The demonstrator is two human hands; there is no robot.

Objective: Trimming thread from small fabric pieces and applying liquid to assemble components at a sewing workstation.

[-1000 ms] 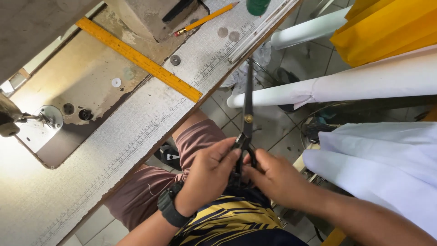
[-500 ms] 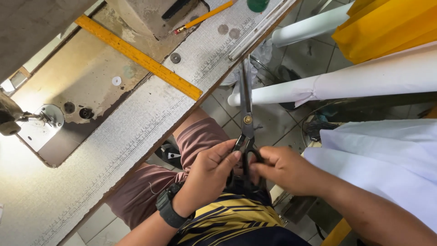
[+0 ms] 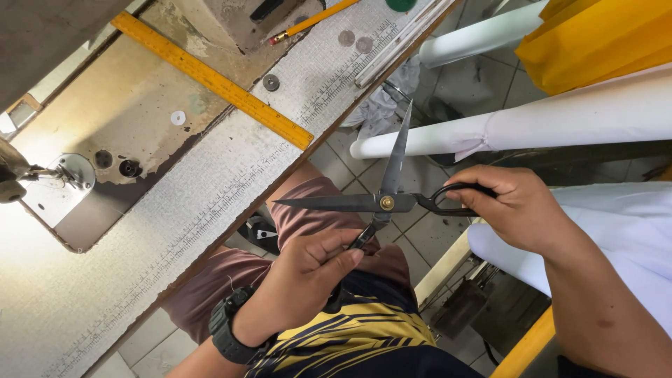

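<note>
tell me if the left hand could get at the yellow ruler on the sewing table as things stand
Probably not at once: the left hand grips one handle of the open scissors, which the right hand holds by the other. The yellow ruler lies bare on the sewing table, nothing on top of it.

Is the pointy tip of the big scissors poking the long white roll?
Cannot tell. In the head view the upper blade tip of the large black tailor's scissors overlaps the long white fabric roll, but the roll may lie lower behind it. Both hands hold the handles.
</note>
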